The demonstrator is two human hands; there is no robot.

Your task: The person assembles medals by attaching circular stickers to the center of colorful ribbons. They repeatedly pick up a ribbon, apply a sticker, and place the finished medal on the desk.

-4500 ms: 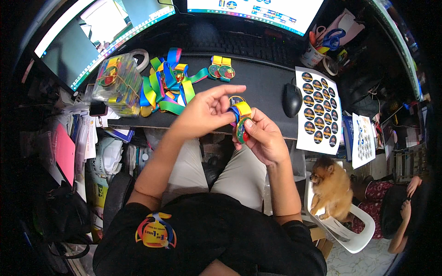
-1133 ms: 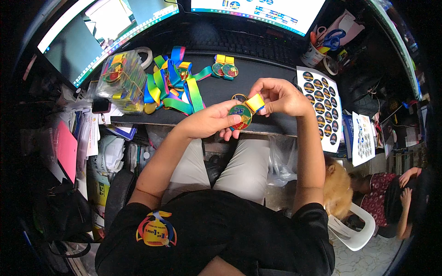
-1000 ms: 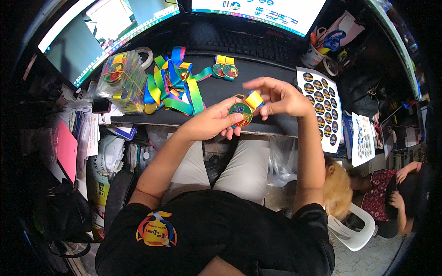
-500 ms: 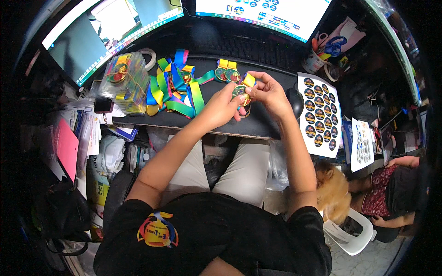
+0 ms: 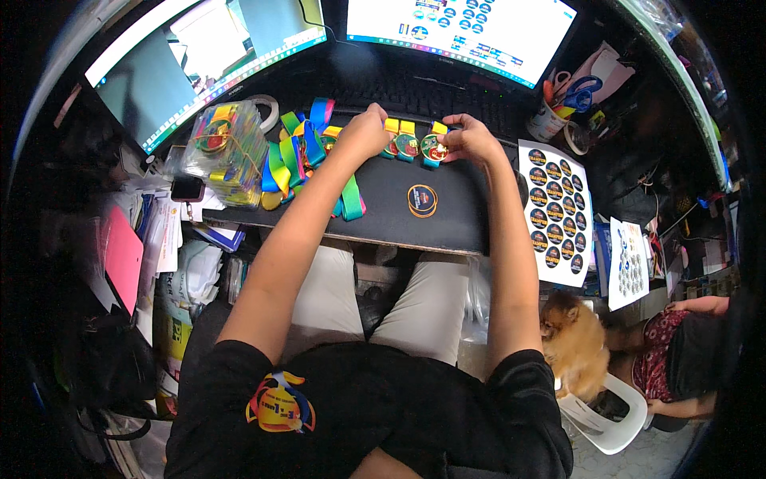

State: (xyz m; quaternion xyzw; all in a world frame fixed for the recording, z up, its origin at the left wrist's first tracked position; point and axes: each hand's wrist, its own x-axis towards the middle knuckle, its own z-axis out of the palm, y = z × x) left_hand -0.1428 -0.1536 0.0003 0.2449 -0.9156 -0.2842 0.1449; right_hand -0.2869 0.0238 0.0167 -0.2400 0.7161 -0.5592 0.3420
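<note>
At the far side of the black desk mat, my right hand (image 5: 472,142) pinches the edge of a round medal (image 5: 432,149) with a yellow and blue ribbon. Just left of it lies another medal (image 5: 406,146) on a yellow ribbon, with one more partly covered beside it. My left hand (image 5: 365,134) is closed over that end of the row; its fingertips are mostly hidden, so what they hold cannot be made out. Beyond my left forearm is a pile of medals with rainbow ribbons (image 5: 279,169). Nearer me lies a dark round sticker (image 5: 421,199) with thin tan bands around it.
A stack of clear packs (image 5: 219,160) stands left of the pile, beside a tape roll (image 5: 267,112). To the right are a sticker sheet (image 5: 556,211) and a cup of scissors (image 5: 547,124). A fluffy brown dog (image 5: 576,343) and another person (image 5: 674,351) are at lower right.
Both hands have moved away from me and apart. The medal they held together is now at the right end of the row, under my right hand. The banded sticker has come into full sight.
</note>
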